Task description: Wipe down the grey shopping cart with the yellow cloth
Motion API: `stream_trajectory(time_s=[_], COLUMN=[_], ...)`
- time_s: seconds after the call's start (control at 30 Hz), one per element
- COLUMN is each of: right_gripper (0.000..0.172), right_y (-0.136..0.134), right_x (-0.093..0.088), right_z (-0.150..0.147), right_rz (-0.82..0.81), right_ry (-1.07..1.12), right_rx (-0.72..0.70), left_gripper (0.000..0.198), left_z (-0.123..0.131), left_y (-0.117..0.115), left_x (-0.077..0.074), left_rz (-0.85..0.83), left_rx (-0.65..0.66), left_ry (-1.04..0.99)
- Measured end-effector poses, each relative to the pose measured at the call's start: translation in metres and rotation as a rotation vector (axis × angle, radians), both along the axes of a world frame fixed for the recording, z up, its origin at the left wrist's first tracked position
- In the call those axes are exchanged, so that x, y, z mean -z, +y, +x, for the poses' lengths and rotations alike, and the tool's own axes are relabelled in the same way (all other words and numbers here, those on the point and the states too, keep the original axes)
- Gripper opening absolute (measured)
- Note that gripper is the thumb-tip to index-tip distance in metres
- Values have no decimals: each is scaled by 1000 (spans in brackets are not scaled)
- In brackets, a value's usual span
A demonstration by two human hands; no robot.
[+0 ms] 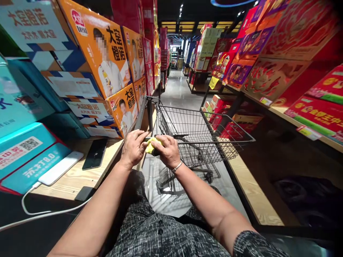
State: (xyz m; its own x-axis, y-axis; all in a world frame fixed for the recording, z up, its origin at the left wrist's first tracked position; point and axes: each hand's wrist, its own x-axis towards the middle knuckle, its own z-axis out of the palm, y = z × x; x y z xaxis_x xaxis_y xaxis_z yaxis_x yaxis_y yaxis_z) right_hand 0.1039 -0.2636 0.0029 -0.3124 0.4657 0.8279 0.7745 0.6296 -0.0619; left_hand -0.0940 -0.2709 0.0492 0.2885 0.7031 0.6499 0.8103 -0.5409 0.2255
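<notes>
Both of my hands come together in front of my body, close to the near left corner of a metal shopping cart. A crumpled yellow cloth sits between them. My right hand is closed, its fingers pressing on the cloth and on something dark beneath it. My left hand is closed too, its thumb and fingertips pinched at the cloth's left side. A thin greyish edge runs between the fingers of both hands. Whether it belongs to the cart or to a separate held item is hidden.
On the left wooden shelf lie a black phone and a white power bank with a cable. Orange drink cartons are stacked behind. Red gift boxes fill the right shelves. A tiled aisle runs ahead.
</notes>
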Motion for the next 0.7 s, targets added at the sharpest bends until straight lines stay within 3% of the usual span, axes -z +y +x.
stream_trajectory(time_s=[0.1,0.27,0.4,0.47,0.57,0.7], right_gripper=[25,35,57,63,67,65], right_y=[5,-5,-13,-10,1,16], right_x=[23,48,28,10,-12,-15], right_z=[33,94,104,88,57,45], right_rz=[-35,-237,-320,-304,-360,-512], right_ry=[-41,-4,192,252,214,121], right_rx=[11,172,308,239,57,-28], left_gripper=[60,64,62,63,75,81], left_z=[-3,-7,12,31,58,69], left_y=[-1,-2,-6,-7,-4,7], left_x=[5,2,-10,-16,-16,-3], left_rz=[-8,-58,-36,-17,-44,-85], left_rx=[-83,-149,-246,-242,-132,-84], left_ry=[84,224,274,306,361,365])
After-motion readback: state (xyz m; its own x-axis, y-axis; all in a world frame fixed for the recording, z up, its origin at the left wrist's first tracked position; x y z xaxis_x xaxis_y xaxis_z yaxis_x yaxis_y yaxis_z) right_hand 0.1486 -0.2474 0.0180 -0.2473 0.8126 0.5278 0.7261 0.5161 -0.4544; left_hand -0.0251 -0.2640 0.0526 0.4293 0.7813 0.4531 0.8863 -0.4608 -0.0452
